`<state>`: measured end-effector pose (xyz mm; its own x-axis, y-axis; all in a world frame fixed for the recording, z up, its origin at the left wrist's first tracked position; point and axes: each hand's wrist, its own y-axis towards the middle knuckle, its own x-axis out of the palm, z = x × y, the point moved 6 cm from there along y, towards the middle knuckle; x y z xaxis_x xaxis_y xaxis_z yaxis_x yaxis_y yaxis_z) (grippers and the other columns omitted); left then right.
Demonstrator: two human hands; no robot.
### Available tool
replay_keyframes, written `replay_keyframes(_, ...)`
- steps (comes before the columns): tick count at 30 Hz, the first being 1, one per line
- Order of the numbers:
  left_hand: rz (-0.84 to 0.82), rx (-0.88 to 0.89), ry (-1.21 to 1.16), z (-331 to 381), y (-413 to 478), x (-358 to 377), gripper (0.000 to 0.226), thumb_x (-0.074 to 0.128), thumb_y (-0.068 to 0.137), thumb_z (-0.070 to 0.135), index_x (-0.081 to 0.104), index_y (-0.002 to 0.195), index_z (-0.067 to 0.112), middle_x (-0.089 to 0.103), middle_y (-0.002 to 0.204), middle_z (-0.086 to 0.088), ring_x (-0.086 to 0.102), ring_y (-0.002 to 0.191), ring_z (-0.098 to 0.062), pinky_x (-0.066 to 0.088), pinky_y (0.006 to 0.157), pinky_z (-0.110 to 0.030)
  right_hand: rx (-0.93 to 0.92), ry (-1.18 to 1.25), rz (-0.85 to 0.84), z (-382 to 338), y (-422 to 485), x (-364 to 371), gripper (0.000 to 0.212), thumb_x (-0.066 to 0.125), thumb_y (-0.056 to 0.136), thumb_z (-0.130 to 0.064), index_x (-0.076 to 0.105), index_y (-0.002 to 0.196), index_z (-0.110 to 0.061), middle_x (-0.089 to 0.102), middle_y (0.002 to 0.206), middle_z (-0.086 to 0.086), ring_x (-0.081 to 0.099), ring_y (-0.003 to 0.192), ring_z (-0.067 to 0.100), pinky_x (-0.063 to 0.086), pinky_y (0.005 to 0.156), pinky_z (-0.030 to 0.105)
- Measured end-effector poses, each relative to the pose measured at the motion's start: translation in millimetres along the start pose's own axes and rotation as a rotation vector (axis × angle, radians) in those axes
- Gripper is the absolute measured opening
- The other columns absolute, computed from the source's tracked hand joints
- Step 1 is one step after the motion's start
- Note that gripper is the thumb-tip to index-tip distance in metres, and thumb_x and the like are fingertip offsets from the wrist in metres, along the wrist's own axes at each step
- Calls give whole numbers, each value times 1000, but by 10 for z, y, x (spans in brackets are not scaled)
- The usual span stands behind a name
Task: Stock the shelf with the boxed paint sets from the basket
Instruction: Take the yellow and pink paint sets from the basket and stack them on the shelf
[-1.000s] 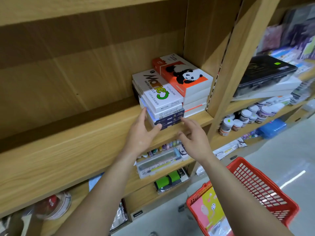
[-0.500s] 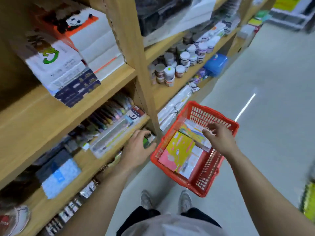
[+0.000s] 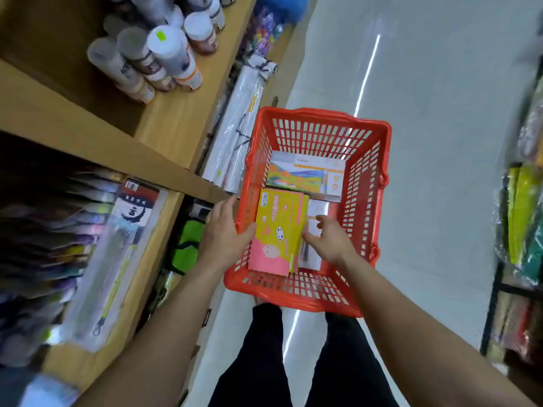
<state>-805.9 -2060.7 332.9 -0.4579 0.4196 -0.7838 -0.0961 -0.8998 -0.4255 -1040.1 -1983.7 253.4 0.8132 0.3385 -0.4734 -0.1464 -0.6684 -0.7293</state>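
The left hand (image 3: 224, 233) is laid open against the yellow-and-pink box (image 3: 276, 230); the right hand (image 3: 330, 242) is curled at its far edge, hold unclear; the box is seen inside the red basket (image 3: 320, 114), frame centre.

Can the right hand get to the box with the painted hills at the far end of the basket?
Probably yes. The right hand is inside the red basket, and the landscape box lies open to view just beyond it. The yellow-and-pink box covers only its near corner.

Bare left hand (image 3: 222, 230), right hand (image 3: 330, 243) and forearms (image 3: 176, 312); plain black trousers (image 3: 255, 365).
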Motion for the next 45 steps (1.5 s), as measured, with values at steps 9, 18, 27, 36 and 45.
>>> replay_keyframes(9, -69, 88, -310, -392, 469, 600, 65, 61, 87, 28, 26, 138, 47, 52, 144, -5, 58, 123, -25, 49, 102, -46, 243, 306, 44, 283, 794, 1051, 112, 64, 74, -74, 29, 156, -6, 47, 154, 20, 50, 141, 40, 45, 113, 49)
replay_keyframes(18, 42, 107, -419, -384, 506, 640, 65, 63, 80, 22, 36, 139, 35, 52, 140, 1, 54, 127, -18, 47, 105, -43, 313, 442, 213, 308, 824, 1136, 117, 68, 51, -73, 36, 150, -19, 43, 137, 10, 51, 133, 38, 43, 114, 51)
replay_keyframes(27, 38, 149, -360, -367, 487, 636, 69, 65, 82, 26, 33, 142, 33, 51, 142, -1, 55, 127, -21, 48, 102, -48, 204, 628, 208, 341, 870, 1151, 98, 81, 56, -83, 46, 139, -44, 69, 131, -6, 68, 121, 22, 55, 104, 50)
replay_keyframes(36, 50, 125, -380, -344, 470, 608, 64, 67, 87, 17, 36, 140, 36, 53, 138, 3, 58, 121, -16, 47, 95, -19, 103, 666, 242, 167, 667, 955, 93, 86, 66, -61, 41, 145, -40, 68, 135, -9, 70, 120, 16, 55, 106, 47)
replay_keyframes(45, 75, 134, -298, -290, 412, 541, 64, 66, 88, 17, 38, 144, 29, 48, 140, -1, 53, 124, -19, 46, 101, -34, 23, 836, 299, 189, -1, 308, 86, 90, 73, -41, 48, 147, -35, 73, 132, -9, 74, 115, 15, 57, 103, 51)
